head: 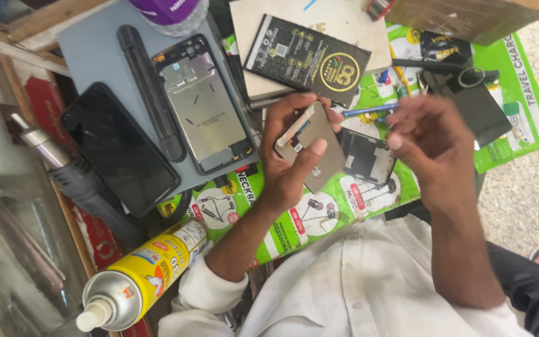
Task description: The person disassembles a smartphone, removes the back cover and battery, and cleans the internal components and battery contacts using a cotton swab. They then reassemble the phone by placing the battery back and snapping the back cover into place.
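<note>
I see my left hand [291, 159] holding a small flat phone part [315, 146]. It is grey-brown, with a pale strip along its top edge. My fingers [314, 148] are curled around it, and my thumb presses on its face. The part is up in the air, just above the green printed sheet [519, 100] that covers the worktop.

My right hand [428, 146] is close by, on the other side. Its fingers are bent in, nearly closed. A blue pen-like tool [369, 110] sticks out beside it, but I cannot tell if the hand has hold of it or holds nothing.

I think the phone job is partway. One phone frame [204, 106] lies open on a grey mat [88, 50], with its inside showing and its screen off. A dark back piece [366, 156] lies under my hands, also bare. Nothing looks put back together yet, so I think plenty is left.

Now I count. One open phone frame. One black phone [120, 150] lying flat beside it. One long black bar [151, 93] between them. One dark back piece. One black printed box [307, 59]. One yellow spray can [141, 274] on its side. One heat gun [70, 171] at the left edge. One black wallet-like thing with a key ring [472, 97].
</note>
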